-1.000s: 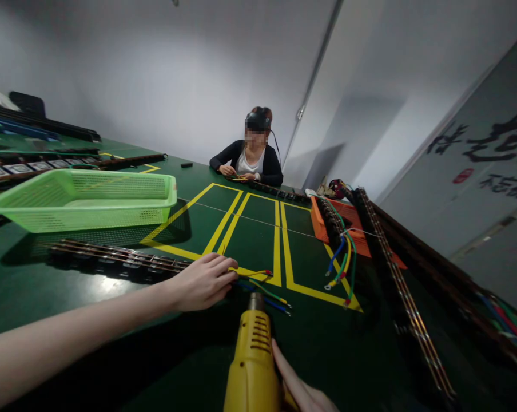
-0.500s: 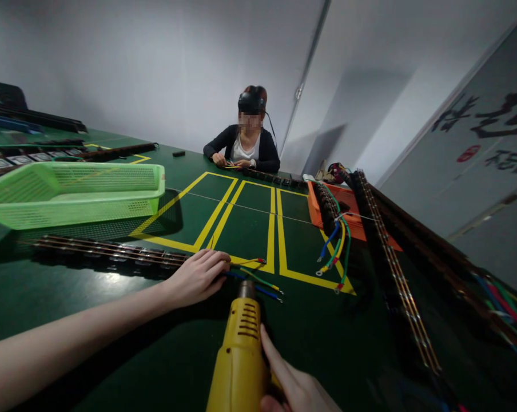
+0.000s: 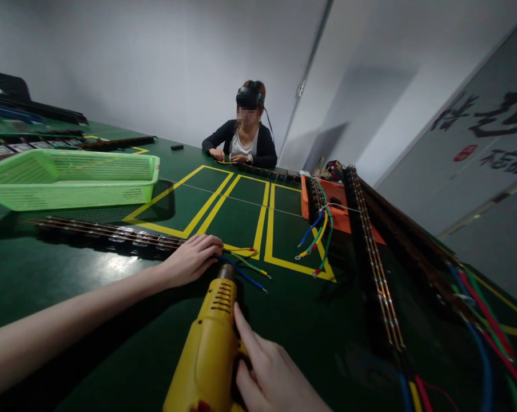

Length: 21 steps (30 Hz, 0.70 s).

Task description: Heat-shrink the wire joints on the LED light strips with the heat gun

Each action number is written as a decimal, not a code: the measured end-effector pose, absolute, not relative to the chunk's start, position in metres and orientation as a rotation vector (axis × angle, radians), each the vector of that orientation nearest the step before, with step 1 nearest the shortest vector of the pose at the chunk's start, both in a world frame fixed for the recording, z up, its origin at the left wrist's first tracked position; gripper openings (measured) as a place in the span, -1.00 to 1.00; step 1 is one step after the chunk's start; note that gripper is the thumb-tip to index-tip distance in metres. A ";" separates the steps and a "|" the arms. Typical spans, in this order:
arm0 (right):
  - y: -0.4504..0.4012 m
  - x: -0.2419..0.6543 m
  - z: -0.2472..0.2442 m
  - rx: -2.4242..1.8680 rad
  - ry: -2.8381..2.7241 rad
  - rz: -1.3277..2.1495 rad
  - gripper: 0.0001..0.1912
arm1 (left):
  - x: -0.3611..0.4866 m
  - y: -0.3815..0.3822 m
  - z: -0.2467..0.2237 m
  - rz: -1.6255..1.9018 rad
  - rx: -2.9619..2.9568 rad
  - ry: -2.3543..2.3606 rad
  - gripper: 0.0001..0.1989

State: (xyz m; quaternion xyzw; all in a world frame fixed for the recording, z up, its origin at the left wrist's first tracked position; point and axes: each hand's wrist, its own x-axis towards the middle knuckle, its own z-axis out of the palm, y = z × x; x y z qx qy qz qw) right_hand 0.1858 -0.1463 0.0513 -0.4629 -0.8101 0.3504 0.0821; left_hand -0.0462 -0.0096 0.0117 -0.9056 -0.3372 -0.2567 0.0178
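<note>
My right hand [image 3: 271, 366] is wrapped round a yellow heat gun [image 3: 207, 337], index finger stretched along its side. The metal nozzle points away from me, just below the fingers of my left hand [image 3: 197, 256]. That hand is closed over the right end of a long black strip with copper rails [image 3: 112, 236], where its wires come out. Past my fingertips lie a yellow wire [image 3: 239, 249], a green wire [image 3: 252, 265] and a blue wire [image 3: 250, 279], each ending in a metal terminal. My fingers hide where the wires join the strip.
A light green plastic basket [image 3: 82, 191] stands on the left of the green table. Yellow tape outlines [image 3: 224, 203] mark its middle. To the right are an orange basket [image 3: 339, 200] and more railed strips [image 3: 376, 269] with coloured wires. A person [image 3: 245, 131] with a headset sits opposite.
The heat gun and my right hand have moved left and slightly up, bringing the nozzle closer to my left hand. My left hand keeps hold of the wires; the view has shifted slightly.
</note>
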 end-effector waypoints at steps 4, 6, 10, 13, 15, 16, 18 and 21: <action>-0.148 0.187 0.052 -1.340 -2.372 1.027 -0.25 | -0.038 -0.009 0.012 -0.779 -2.825 -1.020 -0.80; -0.148 0.187 0.053 -1.345 -2.389 1.017 -0.25 | -0.036 -0.007 0.012 -0.775 -2.823 -0.989 -0.79; -0.145 0.190 0.051 -1.312 -2.554 0.941 -0.17 | -0.036 -0.003 0.013 -0.710 -2.823 -0.937 -0.76; -0.143 0.192 0.044 -1.310 -2.713 0.690 -0.19 | -0.035 0.000 0.018 -0.599 -2.816 -0.905 -0.68; -0.141 0.193 0.039 -1.318 -2.794 0.469 -0.23 | -0.033 0.002 0.022 -0.525 -2.819 -0.890 -0.65; -0.140 0.193 0.037 -1.323 -2.816 0.378 -0.23 | -0.033 0.003 0.024 -0.498 -2.822 -0.885 -0.65; -0.138 0.191 0.034 -1.332 -2.833 0.266 -0.16 | -0.031 0.005 0.025 -0.470 -2.816 -0.882 -0.64; -0.134 0.186 0.032 -1.338 -2.898 0.148 -0.06 | -0.031 0.005 0.021 -0.464 -2.768 -0.877 -0.64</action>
